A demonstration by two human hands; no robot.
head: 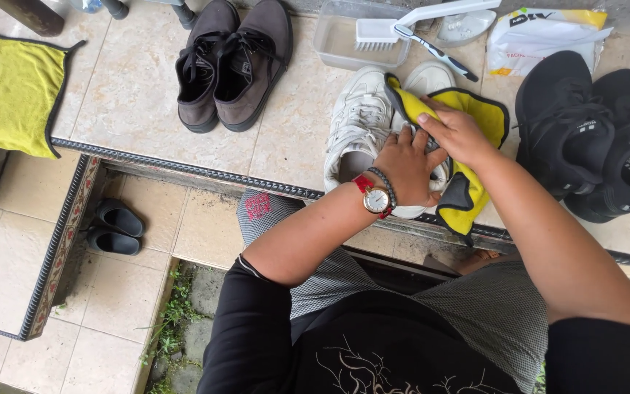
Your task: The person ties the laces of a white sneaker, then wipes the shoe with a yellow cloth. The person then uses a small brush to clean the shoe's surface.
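Observation:
A pair of white sneakers (359, 124) stands at the tiled ledge's front edge. My left hand (406, 169), with a watch and bead bracelet on the wrist, grips the right-hand white sneaker from above. My right hand (457, 135) presses a yellow cloth with a dark border (475, 117) against that same shoe. The cloth drapes over the shoe and hangs down past the ledge edge.
Brown lace-up shoes (231, 66) stand to the left, black sneakers (592, 138) to the right. Behind are a clear plastic tub (337, 44) with a white brush (395, 29), a toothbrush (435, 52) and a white-yellow pouch (541, 36). Another yellow cloth (9, 91) lies far left; dark slippers (114, 228) sit below.

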